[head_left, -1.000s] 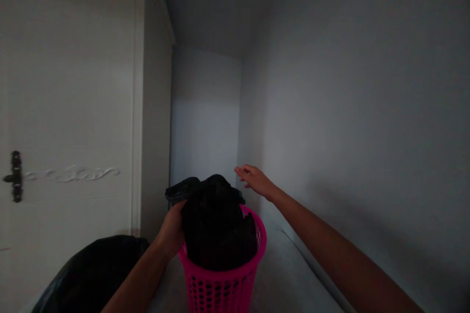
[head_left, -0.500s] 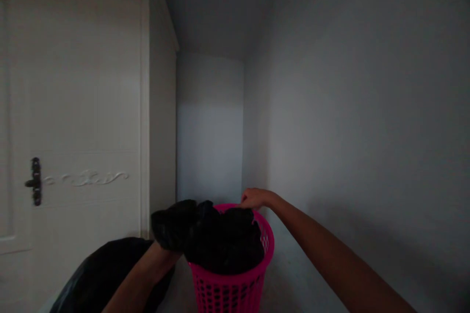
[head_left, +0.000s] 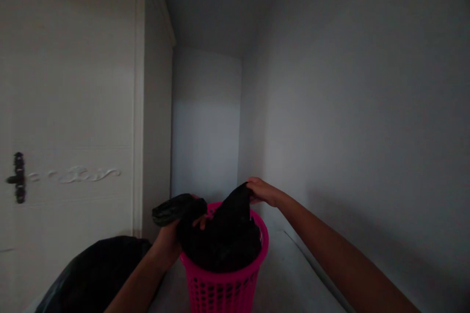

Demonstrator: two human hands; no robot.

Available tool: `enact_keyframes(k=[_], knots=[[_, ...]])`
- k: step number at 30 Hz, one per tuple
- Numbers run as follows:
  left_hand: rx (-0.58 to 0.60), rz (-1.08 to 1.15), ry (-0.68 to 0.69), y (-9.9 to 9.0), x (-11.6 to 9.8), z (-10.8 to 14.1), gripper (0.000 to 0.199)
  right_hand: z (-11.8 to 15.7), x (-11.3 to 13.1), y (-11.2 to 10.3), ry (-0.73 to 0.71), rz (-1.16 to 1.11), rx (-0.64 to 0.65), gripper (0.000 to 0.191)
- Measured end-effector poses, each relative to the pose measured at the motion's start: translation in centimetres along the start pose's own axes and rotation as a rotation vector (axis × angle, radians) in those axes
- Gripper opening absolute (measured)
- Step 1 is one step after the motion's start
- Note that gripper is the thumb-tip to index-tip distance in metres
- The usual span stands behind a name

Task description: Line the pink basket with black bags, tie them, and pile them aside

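Note:
A pink slotted basket stands at the bottom centre, with a crumpled black plastic bag inside it. At the basket's back right, my right hand pinches an edge of the black bag and holds it up in a peak above the rim. My left hand is at the left rim, closed around a bunched part of the black plastic, which partly covers its fingers. A few fingertips show over the bag inside the basket.
Another large, dark bag bulges at the lower left, beside my left forearm. A white wardrobe with a dark handle stands on the left. A grey wall runs along the right.
My right hand has risen slightly from the basket rim and pulled up a black bag edge. My left fingers now show over the plastic. The view has shifted slightly to the right.

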State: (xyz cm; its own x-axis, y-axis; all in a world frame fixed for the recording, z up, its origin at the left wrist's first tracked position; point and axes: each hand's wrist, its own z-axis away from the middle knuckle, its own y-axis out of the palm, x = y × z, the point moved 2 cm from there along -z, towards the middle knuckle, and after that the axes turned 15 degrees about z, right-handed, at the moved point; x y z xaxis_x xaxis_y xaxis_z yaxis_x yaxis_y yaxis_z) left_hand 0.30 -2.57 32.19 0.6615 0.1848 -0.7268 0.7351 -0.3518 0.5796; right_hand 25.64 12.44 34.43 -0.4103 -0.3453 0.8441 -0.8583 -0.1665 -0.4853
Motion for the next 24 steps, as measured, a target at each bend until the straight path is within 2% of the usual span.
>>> enact_keyframes(k=[5, 10, 14, 17, 19, 21, 24], knots=[[-0.246, -0.16, -0.028, -1.1, 0.8, -1.8, 0.027, 0.8, 3.0, 1.0, -0.13, -0.095, -0.197, 0.025], [-0.368, -0.092, -0.023, -1.4, 1.6, -4.2, 0.025, 2.3, 6.1, 2.2, -0.233, -0.267, -0.25, 0.03], [-0.406, 0.064, 0.01, -1.8, 1.0, -5.9, 0.027, 3.1, 7.3, 2.3, -0.203, -0.361, -0.271, 0.033], [-0.376, 0.161, -0.067, -2.1, 0.0, -6.5, 0.034, 3.6, 7.5, 1.6, -0.261, -0.35, -0.194, 0.049], [-0.347, 0.2, -0.116, -2.2, -0.5, -6.2, 0.027, 3.9, 7.1, 1.0, -0.353, -0.24, -0.129, 0.065], [-0.333, 0.216, -0.122, -2.3, -0.8, -5.6, 0.015, 3.9, 6.2, 0.5, -0.411, -0.13, -0.124, 0.079], [-0.339, 0.205, -0.086, -2.2, -0.6, -4.6, 0.013, 3.5, 3.9, 0.1, -0.302, -0.149, -0.17, 0.083]])
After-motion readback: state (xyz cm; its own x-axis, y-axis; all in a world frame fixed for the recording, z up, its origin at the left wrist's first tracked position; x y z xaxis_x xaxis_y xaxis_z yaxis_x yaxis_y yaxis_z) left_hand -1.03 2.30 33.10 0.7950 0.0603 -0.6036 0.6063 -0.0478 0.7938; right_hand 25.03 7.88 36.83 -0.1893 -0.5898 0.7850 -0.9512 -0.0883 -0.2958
